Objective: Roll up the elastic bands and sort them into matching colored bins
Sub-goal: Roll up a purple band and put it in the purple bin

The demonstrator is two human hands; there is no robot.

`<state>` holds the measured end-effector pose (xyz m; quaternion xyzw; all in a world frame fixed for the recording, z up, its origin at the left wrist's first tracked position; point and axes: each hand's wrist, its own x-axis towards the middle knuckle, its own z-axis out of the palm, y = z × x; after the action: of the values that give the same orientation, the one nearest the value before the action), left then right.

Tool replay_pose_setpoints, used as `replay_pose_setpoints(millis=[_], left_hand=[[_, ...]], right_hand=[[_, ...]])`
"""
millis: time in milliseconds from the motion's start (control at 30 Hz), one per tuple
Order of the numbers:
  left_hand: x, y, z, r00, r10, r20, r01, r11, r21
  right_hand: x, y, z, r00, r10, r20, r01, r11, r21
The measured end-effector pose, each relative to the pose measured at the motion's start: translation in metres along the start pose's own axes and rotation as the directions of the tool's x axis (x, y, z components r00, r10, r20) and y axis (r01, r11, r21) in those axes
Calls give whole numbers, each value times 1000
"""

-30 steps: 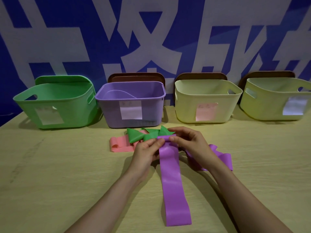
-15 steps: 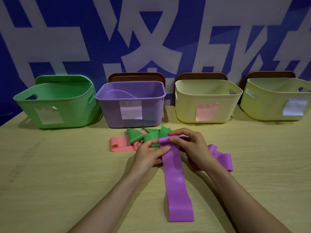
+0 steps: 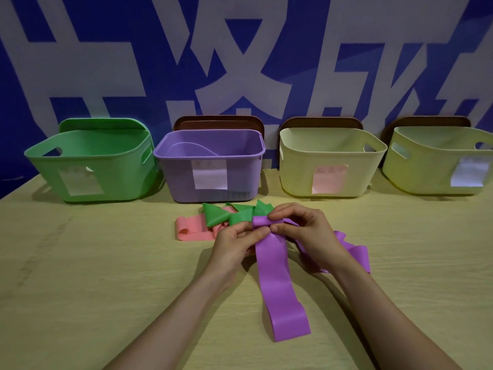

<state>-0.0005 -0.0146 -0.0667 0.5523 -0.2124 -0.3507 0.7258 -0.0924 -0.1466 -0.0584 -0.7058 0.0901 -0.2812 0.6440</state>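
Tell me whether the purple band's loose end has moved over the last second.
Yes. The loose end of the purple band has slid away from the person, closer to the unmoved purple bin.

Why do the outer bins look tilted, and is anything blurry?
Head view: the wide-angle lens bends the edges, so the green bin and far-right bin lean outward; light is dim, shadows on the table soft; the labels are too blurred to read.

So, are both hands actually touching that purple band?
Touching. The head view shows the left hand and the right hand pinching the purple elastic band at its rolled end, with no gap visible.
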Motion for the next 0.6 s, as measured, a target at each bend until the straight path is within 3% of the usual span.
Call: replay_pose_setpoints(millis=[233, 367, 600], left_hand=[[2, -1, 0, 1000, -3, -6, 3, 1000, -14], [3, -1, -2, 1000, 26, -5, -25, 1000, 1], [5, -4, -8, 995, 99, -33, -92, 980, 175]], right_hand=[[0, -3, -2, 998, 19, 66, -17, 1000, -23], [-2, -4, 4, 991, 113, 77, -114, 993, 5], [-3, -1, 7, 989, 144, 35, -140, 984, -112]])
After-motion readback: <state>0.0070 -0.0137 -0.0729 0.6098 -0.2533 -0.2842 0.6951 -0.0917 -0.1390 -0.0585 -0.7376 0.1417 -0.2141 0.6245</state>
